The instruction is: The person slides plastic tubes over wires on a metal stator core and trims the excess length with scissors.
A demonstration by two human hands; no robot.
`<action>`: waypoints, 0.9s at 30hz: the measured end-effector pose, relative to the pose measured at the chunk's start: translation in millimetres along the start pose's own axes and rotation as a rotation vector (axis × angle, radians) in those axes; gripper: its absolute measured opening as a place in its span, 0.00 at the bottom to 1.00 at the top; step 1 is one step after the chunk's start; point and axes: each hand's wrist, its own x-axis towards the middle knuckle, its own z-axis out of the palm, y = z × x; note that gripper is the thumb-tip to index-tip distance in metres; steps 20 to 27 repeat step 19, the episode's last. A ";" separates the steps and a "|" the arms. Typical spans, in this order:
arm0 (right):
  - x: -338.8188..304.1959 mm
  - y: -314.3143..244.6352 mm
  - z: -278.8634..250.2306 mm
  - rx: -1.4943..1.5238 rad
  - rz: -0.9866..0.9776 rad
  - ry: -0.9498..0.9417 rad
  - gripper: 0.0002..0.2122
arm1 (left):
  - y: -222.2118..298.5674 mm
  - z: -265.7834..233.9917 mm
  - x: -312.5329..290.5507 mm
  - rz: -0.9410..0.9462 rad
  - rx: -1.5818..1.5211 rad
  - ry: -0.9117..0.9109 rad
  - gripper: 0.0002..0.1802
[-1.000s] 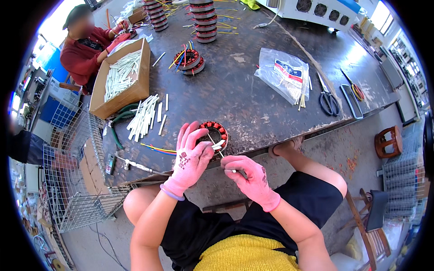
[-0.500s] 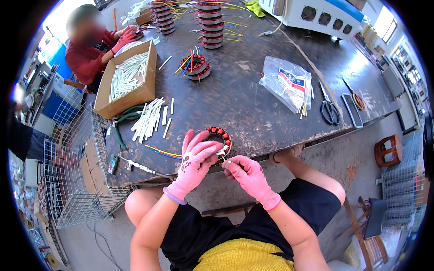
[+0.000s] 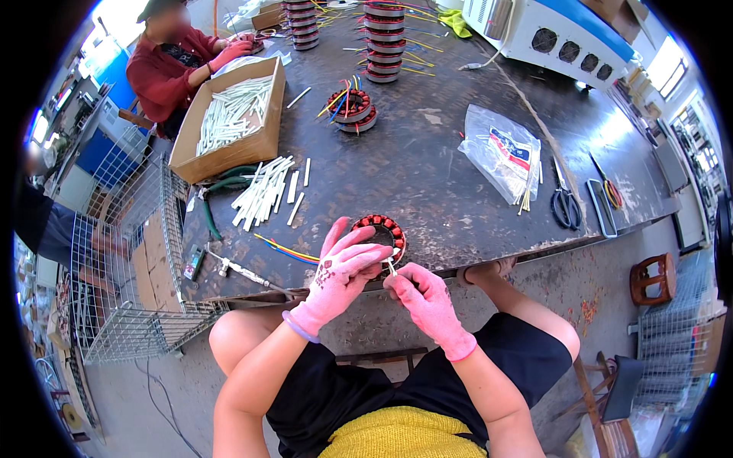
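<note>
A ring-shaped motor stator point(image 3: 398, 229) with red windings lies at the table's near edge. My left hand point(image 3: 341, 276), in a pink glove, grips its near left side, with some fingers stretched over the ring. Yellow, red and blue wires point(image 3: 286, 250) run out to the left from beneath that hand. My right hand point(image 3: 424, 302), also gloved, pinches the lower end of a thin white sleeve point(image 3: 392, 266) at the stator's near rim. The sleeve's upper end meets the windings; whether it surrounds a wire is too small to tell.
Loose white sleeves point(image 3: 263, 192) lie beside a cardboard box point(image 3: 229, 166) of them. Green-handled pliers point(image 3: 211, 217), a small torch-like metal tool point(image 3: 244, 272), stacked stators point(image 3: 384, 46), a plastic bag point(image 3: 500, 153), scissors point(image 3: 566, 206) and a phone point(image 3: 602, 208) surround the work. A co-worker point(image 3: 172, 69) sits far left.
The view has shifted, so the table things appear farther right. My right hand's pinch has dropped slightly away from the stator, and more of the white sleeve shows between my hands.
</note>
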 end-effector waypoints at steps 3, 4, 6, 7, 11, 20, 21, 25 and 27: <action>1.0 3.0 -0.2 0.069 0.006 0.005 0.09 | 1.7 -0.2 1.3 -0.001 -0.003 0.017 0.23; 0.8 2.3 0.0 0.051 0.021 0.010 0.10 | 1.3 -0.1 0.7 -0.005 -0.003 0.013 0.23; 0.1 0.2 0.7 0.012 0.049 0.023 0.10 | 0.7 0.1 -0.9 -0.011 -0.003 0.007 0.23; 0.9 0.1 0.4 0.018 0.050 0.031 0.10 | 1.1 0.2 0.2 -0.012 -0.004 0.008 0.23; 4.0 1.4 2.8 0.060 0.066 0.042 0.10 | 0.9 -0.3 -0.8 -0.005 -0.010 0.016 0.23; 8.5 -9.3 6.9 -0.016 0.024 0.012 0.10 | 0.8 -0.7 -1.4 -0.034 -0.045 0.000 0.22; 8.5 -9.3 6.9 -0.016 0.024 0.012 0.10 | 0.8 -0.7 -1.4 -0.034 -0.045 0.000 0.22; 8.5 -9.3 6.9 -0.016 0.024 0.012 0.10 | 0.8 -0.7 -1.4 -0.034 -0.045 0.000 0.22; 8.5 -9.3 6.9 -0.016 0.024 0.012 0.10 | 0.8 -0.7 -1.4 -0.034 -0.045 0.000 0.22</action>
